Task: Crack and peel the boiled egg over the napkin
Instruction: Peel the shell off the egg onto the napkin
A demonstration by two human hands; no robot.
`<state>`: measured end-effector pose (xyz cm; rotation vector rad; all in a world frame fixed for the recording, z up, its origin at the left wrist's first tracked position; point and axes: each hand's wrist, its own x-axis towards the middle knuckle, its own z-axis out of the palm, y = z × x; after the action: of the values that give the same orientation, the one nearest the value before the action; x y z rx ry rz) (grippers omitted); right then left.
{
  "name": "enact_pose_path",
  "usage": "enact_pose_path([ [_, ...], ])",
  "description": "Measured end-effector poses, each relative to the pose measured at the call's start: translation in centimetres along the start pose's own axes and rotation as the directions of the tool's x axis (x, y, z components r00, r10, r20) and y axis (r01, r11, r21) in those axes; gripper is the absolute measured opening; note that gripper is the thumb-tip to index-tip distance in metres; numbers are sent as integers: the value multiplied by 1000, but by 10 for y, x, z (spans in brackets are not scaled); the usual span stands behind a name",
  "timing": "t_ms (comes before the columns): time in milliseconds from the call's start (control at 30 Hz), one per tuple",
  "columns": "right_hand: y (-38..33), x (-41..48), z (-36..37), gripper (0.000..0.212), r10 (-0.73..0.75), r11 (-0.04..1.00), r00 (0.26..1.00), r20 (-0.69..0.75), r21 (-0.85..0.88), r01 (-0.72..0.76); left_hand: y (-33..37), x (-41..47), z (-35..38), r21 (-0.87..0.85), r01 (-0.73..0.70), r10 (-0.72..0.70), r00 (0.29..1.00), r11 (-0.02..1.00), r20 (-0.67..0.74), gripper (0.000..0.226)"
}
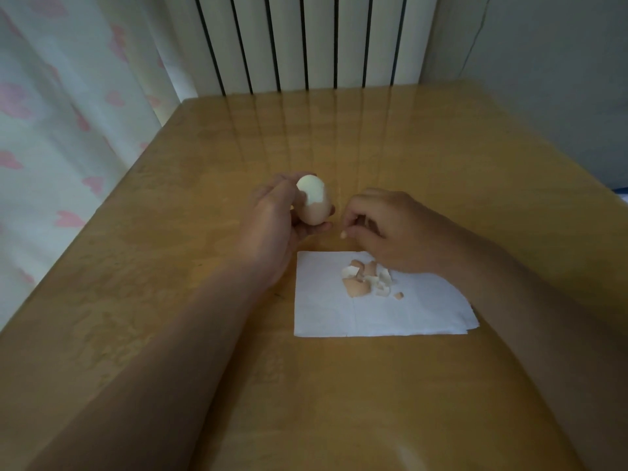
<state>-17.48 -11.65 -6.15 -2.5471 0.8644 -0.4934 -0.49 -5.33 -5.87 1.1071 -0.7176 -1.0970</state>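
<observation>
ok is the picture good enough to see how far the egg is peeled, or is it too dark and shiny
Head view: dim light, but the egg reads clearly, white on top, brown shell below. Head view: the glossy table mirrors the radiator as pale streaks, clear of the napkin; the wide lens bows the table's edges.

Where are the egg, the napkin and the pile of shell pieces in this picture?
egg (314,202), head view, on its middle, at the torn shell edge.
napkin (339,316), head view, on a bare part near its front left.
pile of shell pieces (364,279), head view, on the pile's middle.
</observation>
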Motion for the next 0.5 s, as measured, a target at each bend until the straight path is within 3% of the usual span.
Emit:
enact_pose_path([
  [67,1,-8,-13,14,29,995,1000,2,97,-29,0,-2,0,0,12,-12,999,1000,33,30],
  [233,-6,-27,-21,16,56,984,981,188,158,-87,-3,-6,4,11,26,-28,991,1000,130,31],
  [367,-9,-29,-21,10,65,980,978,197,172,-100,-4,-7,4,16,43,-45,978,999,205,32],
  [500,-14,-31,-23,19,74,966,965,251,221,-131,-7,-7,5,19,44,-47,965,999,257,32],
])
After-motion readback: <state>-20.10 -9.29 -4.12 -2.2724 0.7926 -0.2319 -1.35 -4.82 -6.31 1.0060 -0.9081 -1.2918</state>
